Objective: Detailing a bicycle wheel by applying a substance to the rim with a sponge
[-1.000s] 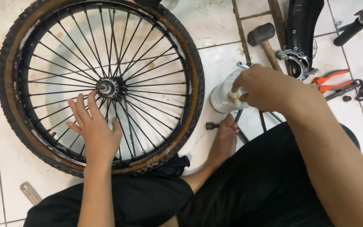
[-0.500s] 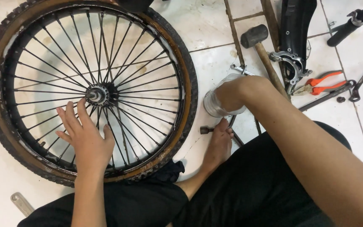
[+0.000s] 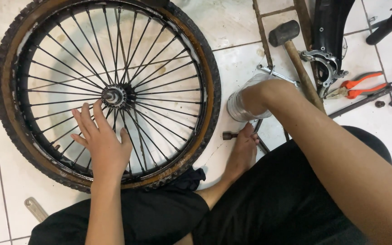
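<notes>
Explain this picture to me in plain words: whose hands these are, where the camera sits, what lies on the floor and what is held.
The camera is worn on a person's head and looks down at their own hands and legs; they sit on a white tiled floor. The left hand rests flat on the spokes of a bicycle wheel lying on the tiles. The right hand reaches into a clear plastic jar, so its fingers are hidden. Nearby lie a hammer, orange-handled pliers and a wrench.

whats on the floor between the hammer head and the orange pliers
In the head view, a black bicycle frame part with a silver metal fitting lies between the hammer head and the orange pliers, on the tiled floor.
</notes>
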